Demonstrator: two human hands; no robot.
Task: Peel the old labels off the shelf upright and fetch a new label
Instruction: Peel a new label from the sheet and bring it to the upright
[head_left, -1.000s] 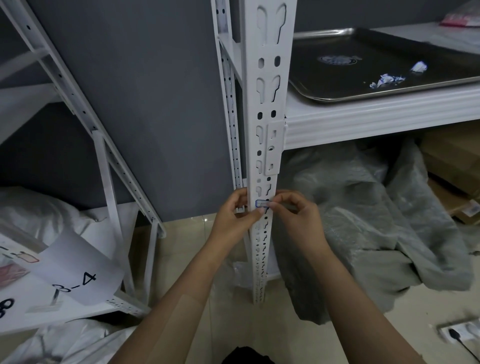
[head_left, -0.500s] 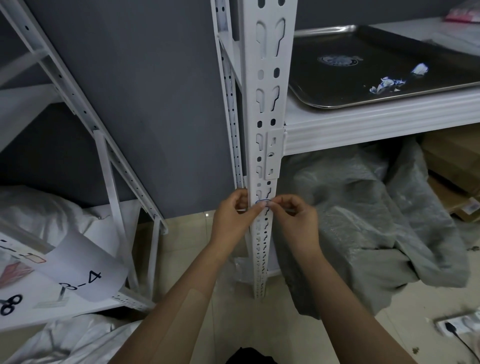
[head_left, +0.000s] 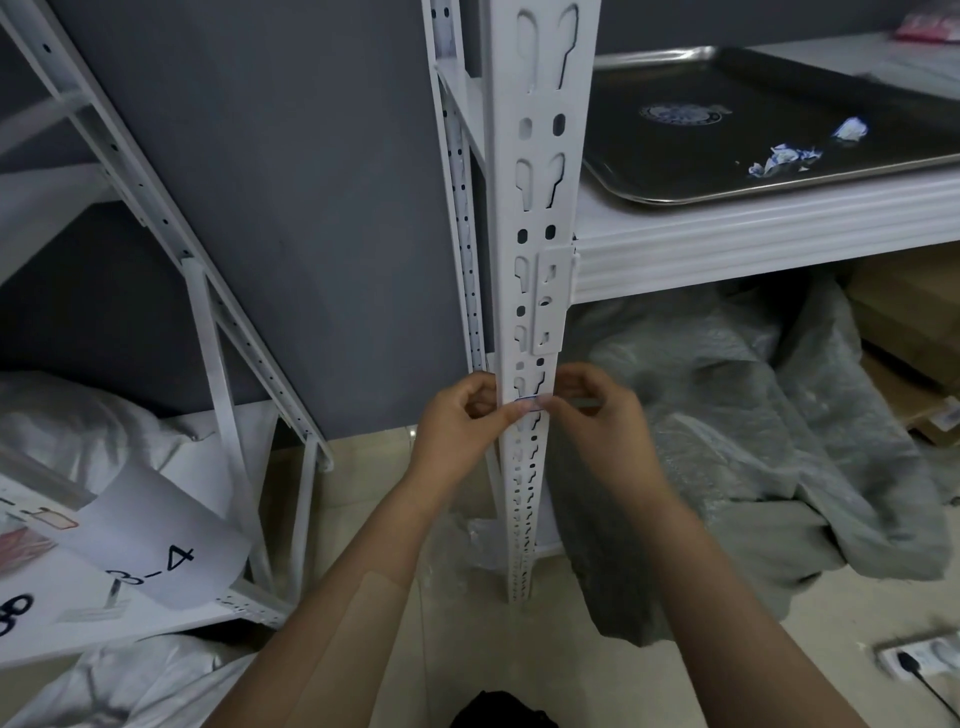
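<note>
I am watching both grips meeting at the shelf upright (head_left: 540, 208), just below the shelf board's bracket. The left grip (head_left: 457, 421) is clasping the upright's left edge, its thumb tip pressing at the old label (head_left: 527, 402), a small blue-edged sliver sitting on the upright's front face. The right grip (head_left: 597, 415) is pinching that label's right end. Crumpled label scraps (head_left: 779, 161) are lying in the metal tray (head_left: 675, 195) on the shelf, up to the right.
</note>
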